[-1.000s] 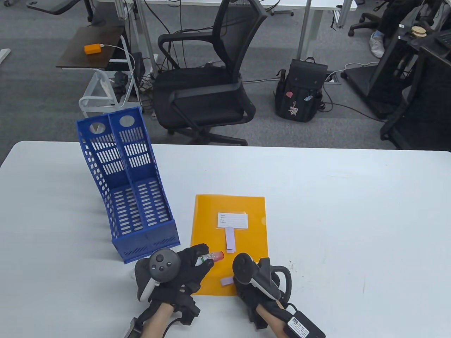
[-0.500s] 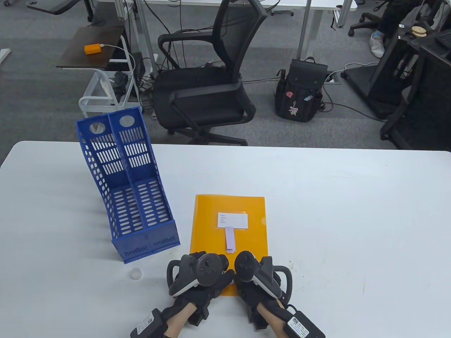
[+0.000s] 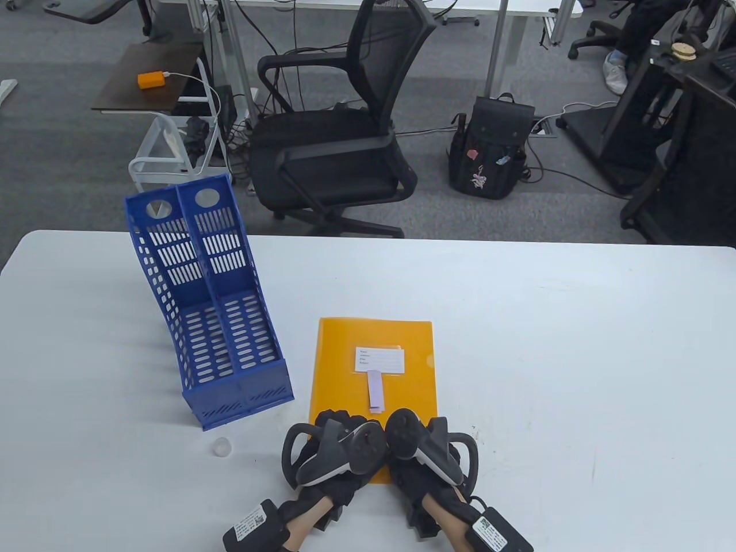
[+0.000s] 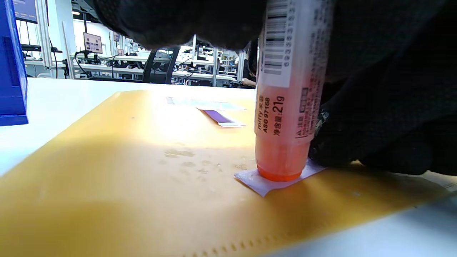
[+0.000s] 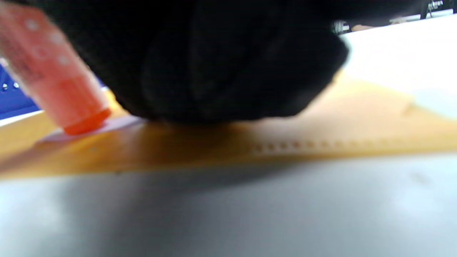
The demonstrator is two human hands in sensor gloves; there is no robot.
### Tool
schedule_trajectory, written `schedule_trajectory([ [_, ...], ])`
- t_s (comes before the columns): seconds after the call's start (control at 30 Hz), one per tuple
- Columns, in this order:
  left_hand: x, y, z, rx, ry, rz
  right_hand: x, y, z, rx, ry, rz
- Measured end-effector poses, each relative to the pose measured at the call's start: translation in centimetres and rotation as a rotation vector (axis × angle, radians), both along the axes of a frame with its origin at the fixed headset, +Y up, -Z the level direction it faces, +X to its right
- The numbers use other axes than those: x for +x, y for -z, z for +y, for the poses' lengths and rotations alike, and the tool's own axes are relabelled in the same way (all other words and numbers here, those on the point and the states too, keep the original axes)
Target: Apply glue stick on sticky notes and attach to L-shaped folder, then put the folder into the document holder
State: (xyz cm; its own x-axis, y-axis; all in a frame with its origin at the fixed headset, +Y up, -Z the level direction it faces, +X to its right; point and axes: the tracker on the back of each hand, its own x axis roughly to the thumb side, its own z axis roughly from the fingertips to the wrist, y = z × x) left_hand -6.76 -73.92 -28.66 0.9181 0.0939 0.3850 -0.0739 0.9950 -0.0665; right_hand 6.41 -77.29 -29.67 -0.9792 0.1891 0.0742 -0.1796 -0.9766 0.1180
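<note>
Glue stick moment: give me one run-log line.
left hand: holds glue stick tip-down on sticky note | right hand: by note, grip unclear | folder: flat on table

A white, flat surface (image 3: 546,345) carries a blue perforated plastic two-slot document holder (image 3: 221,339) toward its left edge. A flat orange plastic L-shaped folder (image 3: 345,368) is laid near the middle of the front edge. A small translucent round cap (image 3: 221,447) is seen just in front of the holder.
</note>
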Motion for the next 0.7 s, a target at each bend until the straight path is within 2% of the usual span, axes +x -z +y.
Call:
schedule_trajectory([
  [0.17,-0.8,0.1,-0.1,-0.022,-0.023,0.005,-0.3,-0.2,0.1,0.022,-0.043,0.014],
  [0.47,-1.9,-0.3,0.1,0.018,0.034,0.007,-0.5,-0.3,0.2,0.030,-0.064,0.021],
  [0.7,-3.7,-0.1,1.3,0.034,-0.096,0.067,-0.2,-0.1,0.1,0.009,-0.035,0.013],
])
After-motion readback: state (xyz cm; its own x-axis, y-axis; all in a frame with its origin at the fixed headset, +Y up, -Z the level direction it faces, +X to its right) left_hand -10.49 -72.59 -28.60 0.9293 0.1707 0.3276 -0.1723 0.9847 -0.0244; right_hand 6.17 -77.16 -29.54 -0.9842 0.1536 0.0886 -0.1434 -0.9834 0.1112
